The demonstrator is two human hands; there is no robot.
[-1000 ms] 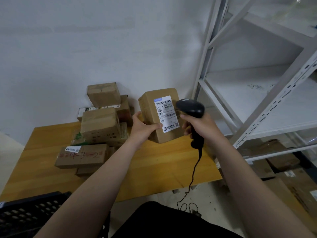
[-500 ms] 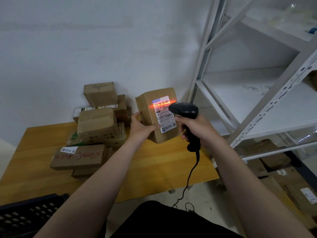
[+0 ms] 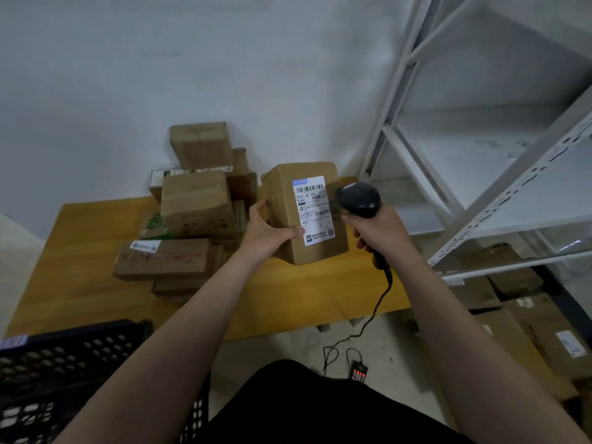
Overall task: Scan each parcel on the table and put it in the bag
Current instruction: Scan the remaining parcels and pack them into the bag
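Observation:
My left hand [image 3: 267,233] grips a brown cardboard parcel [image 3: 288,200] upright above the wooden table [image 3: 80,283], its white shipping label [image 3: 314,213] turned toward me. My right hand [image 3: 378,233] holds a black handheld scanner [image 3: 358,200] just right of the label, its head pointed at it; no red light shows on the label. The scanner's cable [image 3: 374,312] hangs down to the floor. A pile of several brown parcels [image 3: 195,203] sits at the table's back left. No bag is in view.
A black perforated plastic crate [image 3: 64,373] stands at lower left beside the table. A white metal shelving rack [image 3: 480,187] rises on the right, with flattened cardboard boxes [image 3: 528,331] on the floor beneath. A small device with red lights [image 3: 358,374] lies on the floor.
The red scan line that lay across the label half a second ago is gone. The parcel and scanner stay almost in the same place, held the same way.

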